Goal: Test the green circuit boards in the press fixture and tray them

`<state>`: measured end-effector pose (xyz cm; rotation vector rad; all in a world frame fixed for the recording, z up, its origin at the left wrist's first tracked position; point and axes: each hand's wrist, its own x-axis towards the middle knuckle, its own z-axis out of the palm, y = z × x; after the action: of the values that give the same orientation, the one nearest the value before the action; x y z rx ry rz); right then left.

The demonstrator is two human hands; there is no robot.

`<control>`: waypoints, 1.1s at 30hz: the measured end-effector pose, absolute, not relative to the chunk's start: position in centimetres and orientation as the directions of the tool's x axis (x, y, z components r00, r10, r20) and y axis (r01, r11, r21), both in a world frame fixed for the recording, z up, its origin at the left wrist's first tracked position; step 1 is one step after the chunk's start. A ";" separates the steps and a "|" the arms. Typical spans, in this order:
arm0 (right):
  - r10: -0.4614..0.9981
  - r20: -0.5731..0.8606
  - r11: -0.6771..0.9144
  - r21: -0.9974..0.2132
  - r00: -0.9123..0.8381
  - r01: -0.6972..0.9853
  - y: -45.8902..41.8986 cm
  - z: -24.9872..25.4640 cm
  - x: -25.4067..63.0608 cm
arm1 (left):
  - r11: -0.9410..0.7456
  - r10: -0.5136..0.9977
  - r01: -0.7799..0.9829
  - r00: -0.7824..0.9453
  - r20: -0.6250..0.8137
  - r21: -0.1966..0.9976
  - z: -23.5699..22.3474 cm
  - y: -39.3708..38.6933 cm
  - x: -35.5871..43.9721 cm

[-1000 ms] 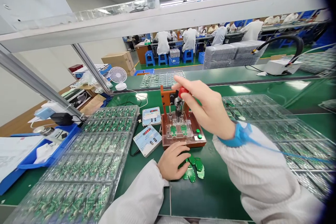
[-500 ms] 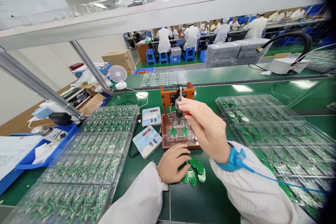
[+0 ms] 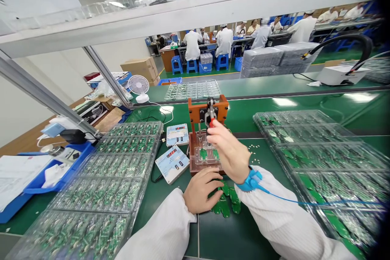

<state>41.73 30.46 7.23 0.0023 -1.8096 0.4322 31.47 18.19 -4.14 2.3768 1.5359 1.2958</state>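
An orange-brown test fixture (image 3: 208, 109) stands mid-bench, with a clear plate (image 3: 203, 158) holding two green boards under its press. My right hand (image 3: 230, 150), with a blue wrist strap (image 3: 251, 179), is closed around the red knob (image 3: 211, 122) of the fixture's lever, which is low in front of the press. My left hand (image 3: 201, 189) rests just in front of the fixture. Its fingers curl onto a small pile of loose green circuit boards (image 3: 227, 205).
Clear trays of green boards lie at the left (image 3: 122, 170) and right (image 3: 307, 150). Two small meters (image 3: 172, 161) sit left of the fixture. A blue bin (image 3: 39, 178), a desk fan (image 3: 138, 85) and a white box with a black hose (image 3: 338, 74) ring the bench. Other workers sit in the background.
My right hand has brought the red lever knob down from above the fixture to a low position in front of it. My left hand has stayed on the loose boards.
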 end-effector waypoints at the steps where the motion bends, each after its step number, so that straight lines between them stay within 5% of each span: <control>1: 0.225 0.931 0.928 -0.294 -0.286 -0.228 30.6 6.8 41.6 | -0.509 0.768 0.742 0.164 0.619 0.435 -4.2 18.2 31.5; 17: 0.298 0.926 0.902 -0.353 -0.232 -0.250 29.9 5.7 40.4 | -0.502 0.747 0.751 0.127 0.652 0.429 -4.0 18.7 31.9; 27: 0.257 0.924 0.895 -0.338 -0.284 -0.291 30.3 5.9 41.0 | -0.323 0.938 0.514 0.060 0.342 0.795 1.2 17.0 27.3; 30: 0.249 0.926 0.892 -0.333 -0.284 -0.306 30.4 5.9 41.0 | -0.081 0.979 0.738 -0.066 0.192 0.670 2.9 17.1 22.6; 33: 0.235 0.928 0.890 -0.324 -0.288 -0.319 30.7 5.7 41.0 | 0.195 0.977 0.904 -0.213 0.005 0.380 3.3 18.5 18.5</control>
<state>40.95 30.66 5.70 0.0636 -1.7831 0.5398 18.53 18.45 3.30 1.8001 2.2326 0.4454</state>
